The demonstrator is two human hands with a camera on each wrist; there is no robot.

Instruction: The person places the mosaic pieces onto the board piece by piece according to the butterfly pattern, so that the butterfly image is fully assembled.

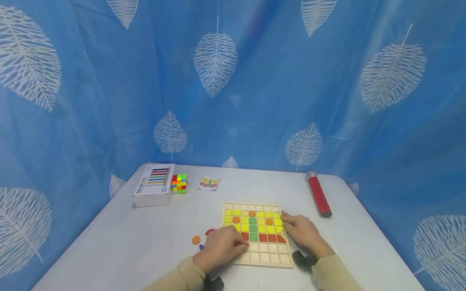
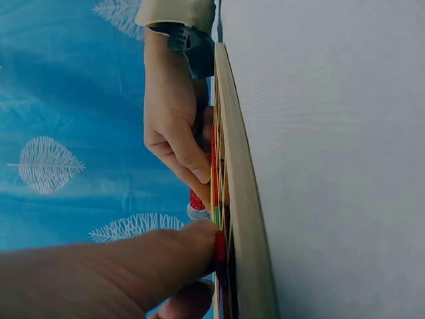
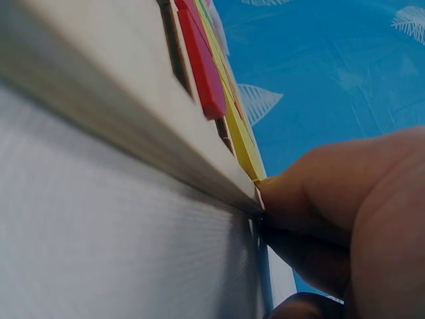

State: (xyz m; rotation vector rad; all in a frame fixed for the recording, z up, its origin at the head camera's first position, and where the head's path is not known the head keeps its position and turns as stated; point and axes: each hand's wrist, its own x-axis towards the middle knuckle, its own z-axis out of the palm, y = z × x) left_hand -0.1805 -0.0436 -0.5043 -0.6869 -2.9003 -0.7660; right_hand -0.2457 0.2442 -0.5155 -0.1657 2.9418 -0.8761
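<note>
A wooden grid board (image 1: 264, 257) lies on the table, its cells partly filled with yellow, green, red and orange tiles. My left hand (image 1: 223, 245) reaches over the board's left side. Its thumb and fingers pinch a red tile (image 2: 220, 249) close over the grid, below the row of red tiles (image 1: 267, 238). My right hand (image 1: 303, 231) grips the board's right edge, with the thumb beside a yellow tile (image 3: 247, 149) in the right wrist view. The left hand and forearm hide the board's lower left part.
Left of the board lie a loose orange disc (image 1: 195, 239), a red piece (image 1: 209, 231) and a blue piece (image 1: 201, 247). Farther back are a white box (image 1: 153, 190), a puzzle cube (image 1: 179, 184) and a pattern card (image 1: 209, 183). A red glittery tube (image 1: 319, 195) lies at the right.
</note>
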